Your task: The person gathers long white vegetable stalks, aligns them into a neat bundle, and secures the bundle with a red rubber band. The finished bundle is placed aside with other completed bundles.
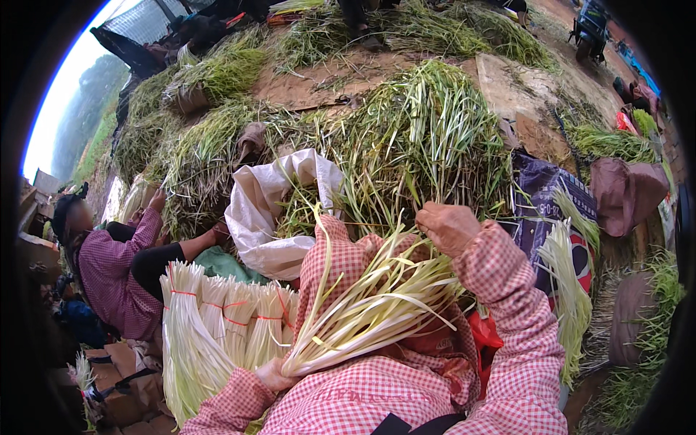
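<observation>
My left hand (276, 375) is closed around the white ends of a loose bunch of pale yellow-green leafy stalks (370, 310), which lies across my lap. My right hand (448, 225) is raised at the edge of a large heap of green leafy stalks (435, 125), fingertips pinched together; whether a thin stalk is between them I cannot tell. Beside my left arm stand several white bundles (217, 321) tied with red bands. An open white woven sack (255, 217) holding green leaves lies just beyond my knees.
At the left a co-worker (119, 272) in a checked shirt sits by another heap of stalks (190, 163). On the right are a dark printed sack (549, 201), loose pale stalks (565, 288) and a brown cloth (625, 190). A motorbike (590, 32) stands at the far right.
</observation>
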### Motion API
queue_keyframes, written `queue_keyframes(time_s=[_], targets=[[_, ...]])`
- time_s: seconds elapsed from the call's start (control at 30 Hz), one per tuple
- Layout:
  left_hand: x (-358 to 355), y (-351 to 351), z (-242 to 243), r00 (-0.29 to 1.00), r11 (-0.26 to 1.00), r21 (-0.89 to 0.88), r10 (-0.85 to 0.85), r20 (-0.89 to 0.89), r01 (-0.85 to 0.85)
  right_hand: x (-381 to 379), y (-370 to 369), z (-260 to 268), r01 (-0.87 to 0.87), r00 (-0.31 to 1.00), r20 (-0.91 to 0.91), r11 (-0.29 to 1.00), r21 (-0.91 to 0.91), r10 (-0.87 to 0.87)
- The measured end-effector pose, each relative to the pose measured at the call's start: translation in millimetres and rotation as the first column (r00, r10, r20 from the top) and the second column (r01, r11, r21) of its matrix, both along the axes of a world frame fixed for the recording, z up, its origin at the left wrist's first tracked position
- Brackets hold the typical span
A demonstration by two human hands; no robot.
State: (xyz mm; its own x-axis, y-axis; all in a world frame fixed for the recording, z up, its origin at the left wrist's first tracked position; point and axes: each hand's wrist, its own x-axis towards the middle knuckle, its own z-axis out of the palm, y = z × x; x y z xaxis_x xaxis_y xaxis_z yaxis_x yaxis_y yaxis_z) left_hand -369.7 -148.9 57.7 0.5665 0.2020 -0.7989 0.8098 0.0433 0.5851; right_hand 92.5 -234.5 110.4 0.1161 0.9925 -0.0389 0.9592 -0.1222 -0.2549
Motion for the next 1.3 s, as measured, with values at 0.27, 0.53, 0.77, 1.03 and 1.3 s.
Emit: queue_keyframes(time_s=[0.27, 0.53, 0.77, 1.03, 1.3], targets=[[8, -3, 12, 0.999, 0.999, 0.001, 0.046, -0.017, -0.046, 40, -23, -28, 0.472, 0.82, -0.501, 0.822, 0.318, -0.277], [-7, 0, -8, 0.999, 0.999, 0.045, -0.026, 0.047, 0.024, -10, 1, -33, -0.081, 0.995, -0.014, 0.88, 0.468, 0.099], [-12, -6, -11, 0.999, 0.998, 0.052, 0.039, -0.029, -0.037, 29, -18, -21, 0.332, 0.79, -0.613, 0.856, 0.396, -0.022], [18, -5, 19, 0.999, 0.999, 0.033, -0.02, -0.037, 0.022, 9, -9, -52, 0.071, 0.853, -0.484, 0.875, 0.479, 0.195], [14, -1, 20, 0.992, 0.992, -0.008, -0.123, 0.032, 0.123, 57, -14, -56, 0.361, 0.833, -0.526, 0.889, 0.282, -0.171]])
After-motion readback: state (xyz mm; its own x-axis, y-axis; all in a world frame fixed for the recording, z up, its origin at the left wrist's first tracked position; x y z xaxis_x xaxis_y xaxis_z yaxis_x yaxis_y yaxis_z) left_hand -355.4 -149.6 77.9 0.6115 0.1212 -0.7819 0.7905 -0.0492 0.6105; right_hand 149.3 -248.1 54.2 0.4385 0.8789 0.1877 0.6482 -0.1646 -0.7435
